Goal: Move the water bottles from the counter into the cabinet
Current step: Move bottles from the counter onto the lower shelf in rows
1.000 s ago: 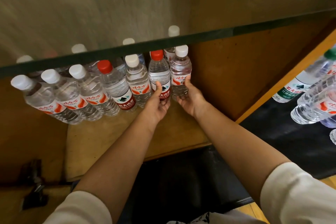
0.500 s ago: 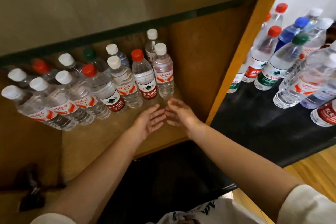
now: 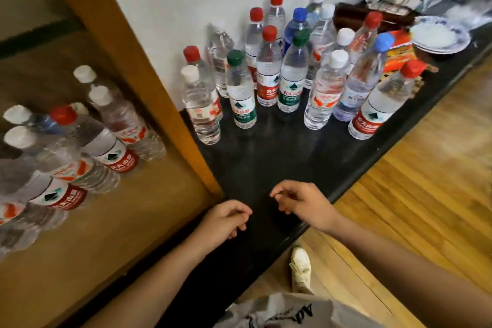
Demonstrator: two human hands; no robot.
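Item: clear plastic water bottles (image 3: 287,66), many, upright and tightly clustered on the black bench (image 3: 266,162); others already stand on the wooden cabinet shelf (image 3: 111,221).
Left hand (image 3: 222,221), right hand (image 3: 303,204): fingers loosely curled, grasping nothing, near the bench's front edge.
Risk (judged): reaching a rear bottle could topple its neighbours.

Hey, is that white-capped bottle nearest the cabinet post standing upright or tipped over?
Upright. The white-capped bottle stands on its base on the black counter, cap on top; its lean looks like wide-angle distortion.
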